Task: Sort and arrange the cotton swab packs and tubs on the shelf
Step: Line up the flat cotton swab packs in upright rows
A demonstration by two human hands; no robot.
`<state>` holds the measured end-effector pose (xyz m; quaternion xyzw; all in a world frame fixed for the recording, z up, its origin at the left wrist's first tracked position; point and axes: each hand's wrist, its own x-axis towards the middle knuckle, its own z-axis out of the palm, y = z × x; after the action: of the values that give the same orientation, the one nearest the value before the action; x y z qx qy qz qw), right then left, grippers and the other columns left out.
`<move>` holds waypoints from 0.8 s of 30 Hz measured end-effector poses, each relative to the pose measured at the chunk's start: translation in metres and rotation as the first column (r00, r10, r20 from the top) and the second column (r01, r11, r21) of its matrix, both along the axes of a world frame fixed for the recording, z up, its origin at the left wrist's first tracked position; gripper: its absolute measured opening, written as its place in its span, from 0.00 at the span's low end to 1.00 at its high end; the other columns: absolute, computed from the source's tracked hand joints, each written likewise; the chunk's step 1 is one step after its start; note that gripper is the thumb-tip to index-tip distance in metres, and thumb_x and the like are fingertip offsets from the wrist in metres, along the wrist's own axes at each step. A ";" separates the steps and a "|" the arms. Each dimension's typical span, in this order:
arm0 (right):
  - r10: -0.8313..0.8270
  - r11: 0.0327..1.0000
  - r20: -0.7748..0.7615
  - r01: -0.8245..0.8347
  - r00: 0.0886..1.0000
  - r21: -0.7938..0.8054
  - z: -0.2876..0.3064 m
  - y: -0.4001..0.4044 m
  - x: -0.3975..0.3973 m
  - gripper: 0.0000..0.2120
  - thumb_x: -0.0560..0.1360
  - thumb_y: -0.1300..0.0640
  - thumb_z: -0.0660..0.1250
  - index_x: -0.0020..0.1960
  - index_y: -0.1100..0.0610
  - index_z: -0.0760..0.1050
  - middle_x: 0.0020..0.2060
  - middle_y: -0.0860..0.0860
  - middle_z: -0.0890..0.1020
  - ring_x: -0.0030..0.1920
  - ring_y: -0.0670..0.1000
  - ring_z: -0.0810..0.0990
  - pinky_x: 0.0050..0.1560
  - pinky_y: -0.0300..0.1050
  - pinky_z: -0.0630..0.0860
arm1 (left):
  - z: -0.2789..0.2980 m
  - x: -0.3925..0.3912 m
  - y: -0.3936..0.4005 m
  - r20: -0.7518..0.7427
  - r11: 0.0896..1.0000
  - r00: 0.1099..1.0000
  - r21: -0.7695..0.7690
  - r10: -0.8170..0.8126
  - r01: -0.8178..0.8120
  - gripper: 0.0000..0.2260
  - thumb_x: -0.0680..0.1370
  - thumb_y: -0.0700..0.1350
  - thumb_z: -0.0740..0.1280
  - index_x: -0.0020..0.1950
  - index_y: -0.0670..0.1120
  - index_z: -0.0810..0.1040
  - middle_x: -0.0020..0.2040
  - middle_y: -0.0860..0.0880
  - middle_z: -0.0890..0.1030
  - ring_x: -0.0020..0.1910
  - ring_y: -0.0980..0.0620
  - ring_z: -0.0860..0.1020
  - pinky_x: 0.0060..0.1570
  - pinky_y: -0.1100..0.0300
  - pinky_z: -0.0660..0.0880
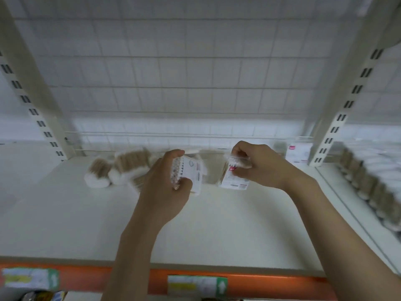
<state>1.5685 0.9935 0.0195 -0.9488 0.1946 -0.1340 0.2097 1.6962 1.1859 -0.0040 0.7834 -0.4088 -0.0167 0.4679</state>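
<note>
My left hand point(165, 185) grips a cotton swab pack point(191, 173) with a white label, held above the middle of the white shelf point(86, 224). My right hand point(258, 164) pinches the top of a second pack point(233, 179) with a white and pink label, which hangs just over the shelf. Both packs are blurred. Loose bundles of wooden-stick swabs point(117, 170) lie in a heap at the back left. Another white pack with a pink mark point(298, 152) stands at the back right by the upright.
A wire grid back panel point(195, 72) closes the shelf behind. Slotted uprights point(347, 105) flank it. A row of several swab tubs point(368, 185) fills the neighbouring shelf on the right. An orange price rail point(86, 279) with labels runs along the front edge.
</note>
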 end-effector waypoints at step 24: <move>-0.193 0.844 -0.153 0.084 0.969 -0.529 -0.017 -0.160 -0.077 0.18 0.75 0.49 0.65 0.63 0.52 0.72 0.55 0.52 0.77 0.57 0.54 0.74 0.56 0.46 0.68 | -0.023 -0.102 -0.116 0.228 0.992 0.973 0.122 -0.049 0.021 0.15 0.76 0.38 0.66 0.62 0.44 0.76 0.56 0.51 0.74 0.50 0.59 0.70 0.46 0.75 0.62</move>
<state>1.4913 0.8334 0.0022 -0.9619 0.2398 -0.1000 -0.0846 1.5947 1.0695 -0.0274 0.7991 -0.4722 0.0417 0.3698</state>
